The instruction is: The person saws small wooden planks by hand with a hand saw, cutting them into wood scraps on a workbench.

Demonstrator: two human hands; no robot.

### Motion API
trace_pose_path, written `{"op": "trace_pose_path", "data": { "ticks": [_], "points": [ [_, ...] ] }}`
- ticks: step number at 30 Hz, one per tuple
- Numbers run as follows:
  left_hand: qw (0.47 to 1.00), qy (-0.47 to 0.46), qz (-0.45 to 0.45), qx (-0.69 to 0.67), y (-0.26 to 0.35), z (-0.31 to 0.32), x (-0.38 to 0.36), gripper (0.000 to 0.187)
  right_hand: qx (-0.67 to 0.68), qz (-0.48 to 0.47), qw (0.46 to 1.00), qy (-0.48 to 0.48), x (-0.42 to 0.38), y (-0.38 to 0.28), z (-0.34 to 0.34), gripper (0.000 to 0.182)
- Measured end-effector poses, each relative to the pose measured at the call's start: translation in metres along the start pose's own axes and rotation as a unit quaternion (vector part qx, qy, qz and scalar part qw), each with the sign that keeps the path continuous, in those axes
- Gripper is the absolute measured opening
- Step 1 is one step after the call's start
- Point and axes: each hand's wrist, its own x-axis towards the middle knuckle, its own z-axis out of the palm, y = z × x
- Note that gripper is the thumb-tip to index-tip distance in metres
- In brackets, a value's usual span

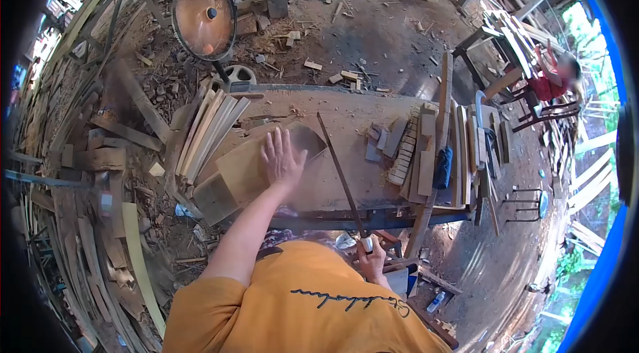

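Observation:
My left hand (283,158) lies with its fingers spread flat on a wooden board (243,168) on the workbench (326,186). The board has a lighter middle and darker ends, and is set at a slant. My right hand (373,256) is closed round the pale handle of a long thin-bladed tool (341,176), low by the bench's near edge. Its dark, narrow blade points away from me across the bench top, and its tip is just right of the board's far corner. Whether the blade has teeth, I cannot make out.
Pale wood strips (210,133) lean at the bench's left end. Wood blocks (393,140) and upright planks (459,153) crowd the right end. Beyond the bench stands a round fan (203,23). Another person (556,76) sits at the far right. Offcuts litter the ground.

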Motion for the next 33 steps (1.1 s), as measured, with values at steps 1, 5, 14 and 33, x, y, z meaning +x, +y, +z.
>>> {"op": "trace_pose_path", "data": {
  "ticks": [1,5,14,33],
  "points": [
    [1.0,0.002,-0.002,0.001,0.0,-0.002,-0.004,0.08,-0.004,0.0,1.0,0.005,0.0,0.0,0.001,0.023],
    [0.999,-0.023,0.037,-0.001,-0.001,-0.007,-0.021,0.084,-0.005,-0.006,1.0,0.004,0.002,0.006,0.003,0.025],
    [0.993,-0.026,0.118,0.006,-0.016,-0.006,-0.049,0.084,0.009,-0.042,0.999,-0.013,0.009,0.001,0.005,0.02],
    [0.986,0.087,-0.143,0.025,-0.094,-0.028,-0.082,0.074,0.02,-0.017,0.998,-0.049,0.012,0.021,0.012,0.021]
  ]
}}
